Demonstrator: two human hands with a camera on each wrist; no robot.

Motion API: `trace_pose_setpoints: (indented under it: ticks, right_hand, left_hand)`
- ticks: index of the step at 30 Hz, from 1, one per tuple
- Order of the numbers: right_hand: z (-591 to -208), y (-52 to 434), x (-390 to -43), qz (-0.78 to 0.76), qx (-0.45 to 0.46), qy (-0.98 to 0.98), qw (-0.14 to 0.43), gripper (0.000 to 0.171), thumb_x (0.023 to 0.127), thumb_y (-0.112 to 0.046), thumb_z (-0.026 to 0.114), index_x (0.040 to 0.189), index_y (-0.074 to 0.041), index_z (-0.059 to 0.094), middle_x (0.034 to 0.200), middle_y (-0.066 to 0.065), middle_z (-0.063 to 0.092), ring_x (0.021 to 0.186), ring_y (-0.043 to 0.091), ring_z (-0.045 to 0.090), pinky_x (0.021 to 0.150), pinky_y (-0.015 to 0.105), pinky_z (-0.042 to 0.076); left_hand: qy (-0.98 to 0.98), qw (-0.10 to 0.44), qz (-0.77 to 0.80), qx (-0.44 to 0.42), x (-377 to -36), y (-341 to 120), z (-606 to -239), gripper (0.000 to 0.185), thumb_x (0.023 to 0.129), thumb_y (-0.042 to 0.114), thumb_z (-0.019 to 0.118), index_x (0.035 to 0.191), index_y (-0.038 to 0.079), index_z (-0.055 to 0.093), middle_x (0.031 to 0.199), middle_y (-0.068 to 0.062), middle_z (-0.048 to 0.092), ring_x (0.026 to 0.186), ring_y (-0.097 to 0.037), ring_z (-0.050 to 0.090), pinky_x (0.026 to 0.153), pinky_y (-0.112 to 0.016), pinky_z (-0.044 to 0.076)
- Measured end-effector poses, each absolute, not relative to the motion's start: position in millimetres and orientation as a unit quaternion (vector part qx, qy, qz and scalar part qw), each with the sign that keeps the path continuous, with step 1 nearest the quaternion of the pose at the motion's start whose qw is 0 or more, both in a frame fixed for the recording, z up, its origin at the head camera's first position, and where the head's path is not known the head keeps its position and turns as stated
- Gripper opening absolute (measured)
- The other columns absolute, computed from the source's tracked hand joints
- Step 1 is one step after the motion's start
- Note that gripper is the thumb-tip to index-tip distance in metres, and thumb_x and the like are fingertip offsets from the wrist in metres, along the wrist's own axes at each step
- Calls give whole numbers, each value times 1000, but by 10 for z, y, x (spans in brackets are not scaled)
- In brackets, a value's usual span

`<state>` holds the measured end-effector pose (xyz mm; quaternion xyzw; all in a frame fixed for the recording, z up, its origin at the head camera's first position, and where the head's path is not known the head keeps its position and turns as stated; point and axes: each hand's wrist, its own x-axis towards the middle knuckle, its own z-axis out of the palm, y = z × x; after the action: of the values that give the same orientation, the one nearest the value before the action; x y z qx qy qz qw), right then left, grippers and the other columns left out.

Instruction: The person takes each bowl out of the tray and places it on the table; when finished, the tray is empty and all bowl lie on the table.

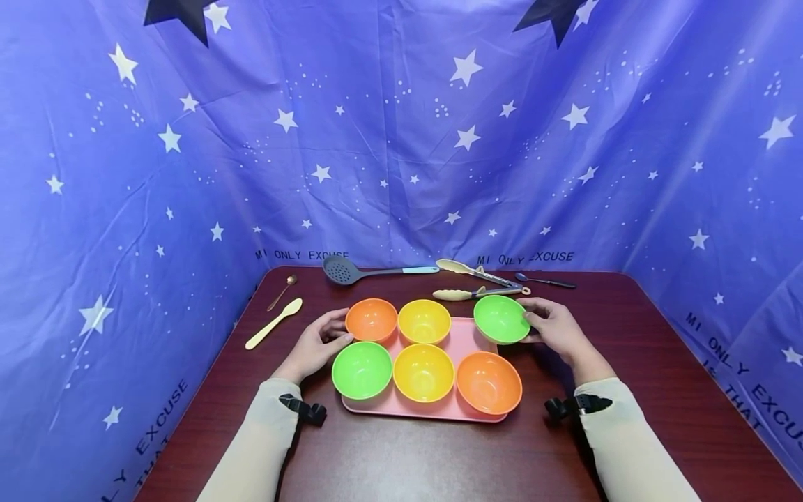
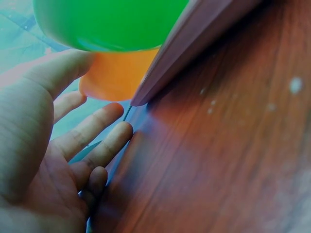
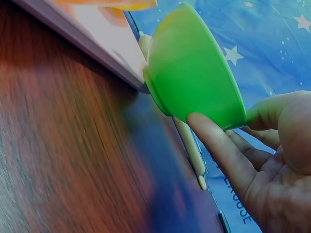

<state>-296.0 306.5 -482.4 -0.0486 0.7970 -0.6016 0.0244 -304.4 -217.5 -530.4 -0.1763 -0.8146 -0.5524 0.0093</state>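
Observation:
My right hand [image 1: 555, 326] holds a green bowl [image 1: 501, 319] by its right side, thumb near the rim and fingertip low on the wall. The bowl leans over the back right corner of a pink tray [image 1: 464, 335]. My left hand [image 1: 318, 346] grips the left side of an orange bowl [image 1: 371, 321] at the tray's back left, with thumb and index finger at its wall. The other left fingers [image 2: 104, 148] spread loosely below. On the tray also stand two yellow bowls [image 1: 424, 322], a second green bowl [image 1: 362, 371] and a second orange bowl [image 1: 489, 383].
Behind the tray lie a grey slotted skimmer [image 1: 341, 270], cream-tipped tongs [image 1: 495, 281] and a small dark spoon [image 1: 544, 281]. A cream spoon [image 1: 274, 323] and a small gold spoon [image 1: 282, 293] are at the left. Blue starry cloth [image 1: 389, 174] hangs around the wooden table [image 1: 401, 460].

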Motion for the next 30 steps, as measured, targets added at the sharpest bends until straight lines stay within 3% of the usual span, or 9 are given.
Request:
trace_pose_setpoints:
  ticks: [20,30]
  right_hand:
    - [-4890,3520,-2943,-590,-37,805,52,45,111,-8,47,152,10,42,149,38,43,93,14,72,78,44,62]
    - [-4922,3575,-2959,-589,-37,804,74,47,111,-11,49,152,10,42,147,38,44,93,15,72,78,44,62]
  left_hand:
    - [-813,13,-554,-179,-3045,-2167,-5305,59,97,26,79,151,18,55,120,-6,74,106,-24,70,90,-35,52]
    - [-819,21,-544,-183,-3056,-2172,-5324,58,97,27,78,150,20,56,119,-5,75,105,-24,70,90,-40,52]
